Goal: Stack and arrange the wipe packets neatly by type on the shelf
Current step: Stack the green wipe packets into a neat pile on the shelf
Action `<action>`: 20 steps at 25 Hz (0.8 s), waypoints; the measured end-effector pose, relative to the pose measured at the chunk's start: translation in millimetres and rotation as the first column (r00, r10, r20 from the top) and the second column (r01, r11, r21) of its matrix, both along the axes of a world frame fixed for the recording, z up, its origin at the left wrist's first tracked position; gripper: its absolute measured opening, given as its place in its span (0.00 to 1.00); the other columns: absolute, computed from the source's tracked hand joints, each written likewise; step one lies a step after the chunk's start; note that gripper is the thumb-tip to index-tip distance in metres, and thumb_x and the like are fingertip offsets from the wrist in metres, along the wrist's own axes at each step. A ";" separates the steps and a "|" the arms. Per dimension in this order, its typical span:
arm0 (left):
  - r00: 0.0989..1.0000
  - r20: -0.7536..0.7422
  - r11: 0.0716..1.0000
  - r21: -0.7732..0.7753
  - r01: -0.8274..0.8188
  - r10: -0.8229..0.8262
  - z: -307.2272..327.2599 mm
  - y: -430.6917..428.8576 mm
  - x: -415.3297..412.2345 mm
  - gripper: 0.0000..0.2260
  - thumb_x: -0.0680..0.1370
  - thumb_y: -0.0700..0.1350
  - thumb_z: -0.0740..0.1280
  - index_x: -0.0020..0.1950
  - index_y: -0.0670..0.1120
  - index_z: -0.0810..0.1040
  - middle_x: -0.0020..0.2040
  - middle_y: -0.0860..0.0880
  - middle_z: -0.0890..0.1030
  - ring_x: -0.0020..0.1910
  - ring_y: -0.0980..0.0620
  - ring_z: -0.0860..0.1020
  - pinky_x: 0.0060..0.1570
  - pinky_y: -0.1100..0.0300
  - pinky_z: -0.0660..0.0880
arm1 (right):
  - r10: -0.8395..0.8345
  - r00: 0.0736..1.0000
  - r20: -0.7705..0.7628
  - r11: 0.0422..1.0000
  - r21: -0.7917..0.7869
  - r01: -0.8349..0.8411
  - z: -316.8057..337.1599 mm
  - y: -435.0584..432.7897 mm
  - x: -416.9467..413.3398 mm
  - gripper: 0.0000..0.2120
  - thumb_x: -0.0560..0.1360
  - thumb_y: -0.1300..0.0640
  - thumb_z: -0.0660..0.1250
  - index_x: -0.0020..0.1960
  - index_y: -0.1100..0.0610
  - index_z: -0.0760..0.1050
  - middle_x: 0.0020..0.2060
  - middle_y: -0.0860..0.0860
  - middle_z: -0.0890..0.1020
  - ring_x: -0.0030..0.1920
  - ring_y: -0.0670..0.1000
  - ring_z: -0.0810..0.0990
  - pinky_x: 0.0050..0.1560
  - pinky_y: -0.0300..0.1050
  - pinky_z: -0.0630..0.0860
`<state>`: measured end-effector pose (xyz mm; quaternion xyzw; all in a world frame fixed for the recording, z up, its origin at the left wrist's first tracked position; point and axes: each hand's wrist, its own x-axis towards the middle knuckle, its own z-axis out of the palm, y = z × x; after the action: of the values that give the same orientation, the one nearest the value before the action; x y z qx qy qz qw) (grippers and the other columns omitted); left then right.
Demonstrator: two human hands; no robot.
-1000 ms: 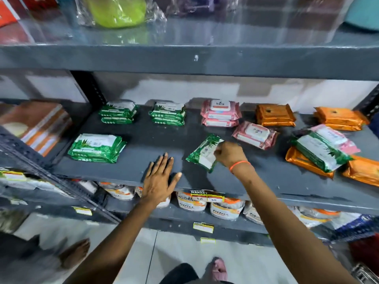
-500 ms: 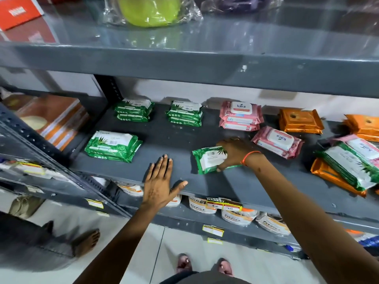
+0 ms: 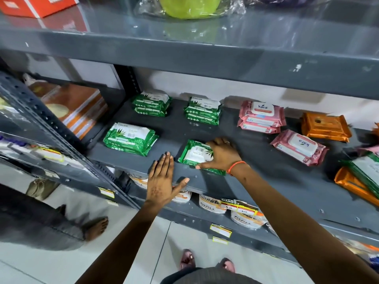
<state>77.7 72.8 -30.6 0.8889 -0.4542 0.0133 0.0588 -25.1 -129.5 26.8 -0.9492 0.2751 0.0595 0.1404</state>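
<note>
On the grey shelf (image 3: 266, 181) my right hand (image 3: 221, 155) lies over a green wipe packet (image 3: 193, 153) that rests flat near the front edge, fingers gripping its right side. My left hand (image 3: 162, 181) lies flat and open on the shelf edge just left of that packet, not touching it. Three green stacks stand further left and back: a front left stack (image 3: 131, 138), a back left stack (image 3: 151, 105) and a back middle stack (image 3: 203, 110). A pink stack (image 3: 261, 116) sits at the back, with a single pink packet (image 3: 300, 147) in front of it.
Orange packets (image 3: 325, 127) lie at the back right. A mixed heap of green, pink and orange packets (image 3: 361, 177) sits at the right edge. The upper shelf (image 3: 184, 58) overhangs closely. Tubs (image 3: 213, 206) fill the lower shelf. Another person's foot (image 3: 96, 227) is on the floor at left.
My right hand has brought the green packet from tilted in the air down flat onto the shelf, nearer my left hand. The camera has shifted left. My left hand stays put.
</note>
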 end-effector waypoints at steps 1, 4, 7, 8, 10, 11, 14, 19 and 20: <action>1.000 0.001 1.000 0.001 0.002 -0.002 0.3 -1.4 -0.7 0.44 0.72 0.71 0.36 0.75 0.40 0.55 0.76 0.42 0.58 0.76 0.45 0.56 0.74 0.48 0.52 | 0.009 1.000 -0.025 1.000 0.005 -0.009 1.4 -1.9 -1.2 0.51 0.57 0.30 0.71 0.73 0.51 0.61 0.70 0.54 0.67 0.70 0.59 0.64 0.70 0.59 0.64; 1.000 0.004 1.000 -0.003 -0.005 0.005 -0.7 -1.0 0.2 0.43 0.73 0.71 0.37 0.75 0.40 0.56 0.76 0.42 0.59 0.75 0.46 0.57 0.73 0.49 0.52 | 0.076 0.987 -0.140 0.996 0.053 -0.069 5.7 -11.1 -7.0 0.58 0.55 0.32 0.75 0.76 0.50 0.53 0.74 0.52 0.61 0.73 0.58 0.59 0.73 0.60 0.60; 1.000 -0.002 1.000 -0.009 -0.015 0.015 -2.6 -1.1 0.2 0.42 0.74 0.70 0.39 0.74 0.40 0.58 0.75 0.42 0.61 0.75 0.46 0.59 0.73 0.49 0.53 | 0.112 0.982 -0.151 0.992 0.076 -0.102 8.8 -14.8 -11.5 0.55 0.57 0.37 0.77 0.76 0.53 0.55 0.73 0.55 0.64 0.72 0.59 0.62 0.73 0.54 0.63; 1.000 -0.005 1.000 -0.011 -0.017 0.017 -2.3 -1.2 0.0 0.41 0.74 0.70 0.40 0.74 0.40 0.59 0.75 0.42 0.62 0.74 0.46 0.60 0.73 0.50 0.53 | 0.098 0.986 -0.133 0.994 0.058 -0.091 9.4 -13.0 -10.8 0.53 0.58 0.37 0.76 0.75 0.55 0.57 0.71 0.57 0.66 0.70 0.59 0.64 0.71 0.52 0.64; 1.000 -0.010 1.000 -0.011 -0.023 0.023 -1.7 -1.3 -0.1 0.40 0.75 0.69 0.42 0.74 0.40 0.60 0.74 0.42 0.63 0.74 0.45 0.62 0.72 0.51 0.53 | 0.028 0.996 -0.084 1.000 -0.001 -0.028 8.8 -2.6 -6.0 0.49 0.61 0.33 0.72 0.73 0.58 0.61 0.68 0.59 0.70 0.66 0.60 0.70 0.67 0.51 0.70; 1.000 -0.013 1.000 -0.013 -0.028 0.028 -1.5 -1.2 0.1 0.40 0.75 0.69 0.42 0.73 0.40 0.60 0.74 0.42 0.64 0.74 0.45 0.62 0.71 0.51 0.53 | -0.033 0.998 -0.052 0.999 0.000 0.033 7.8 4.3 -1.6 0.47 0.64 0.31 0.68 0.72 0.60 0.62 0.66 0.61 0.72 0.63 0.62 0.74 0.63 0.52 0.73; 0.999 -0.015 0.999 -0.018 -0.041 0.041 -0.7 -1.2 -1.9 0.40 0.75 0.69 0.42 0.73 0.40 0.60 0.74 0.43 0.64 0.73 0.46 0.62 0.71 0.51 0.54 | -0.193 0.980 0.056 0.981 -0.015 0.194 7.8 15.9 9.2 0.32 0.76 0.41 0.60 0.67 0.65 0.65 0.60 0.64 0.77 0.56 0.64 0.78 0.54 0.54 0.78; 0.999 -0.016 0.999 -0.011 -0.047 0.047 -2.3 -1.4 -1.2 0.42 0.74 0.70 0.40 0.74 0.39 0.58 0.75 0.41 0.61 0.74 0.44 0.60 0.73 0.50 0.56 | 0.222 0.944 -0.242 0.956 -0.135 -0.260 25.8 5.2 23.4 0.42 0.72 0.69 0.63 0.77 0.47 0.47 0.78 0.53 0.50 0.76 0.62 0.54 0.74 0.58 0.62; 0.999 -0.019 0.999 -0.013 -0.040 0.040 -2.5 -1.3 -0.7 0.43 0.73 0.71 0.40 0.74 0.39 0.58 0.75 0.41 0.61 0.74 0.44 0.60 0.72 0.49 0.56 | 0.293 0.900 -0.322 0.926 -0.139 -0.352 29.7 2.9 29.2 0.44 0.71 0.69 0.66 0.77 0.46 0.47 0.79 0.52 0.46 0.78 0.60 0.47 0.77 0.59 0.55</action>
<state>77.0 71.5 -33.1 0.8974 -0.4356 0.0095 0.0687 4.1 -126.5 56.6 -0.9711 0.1358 0.1963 -0.0072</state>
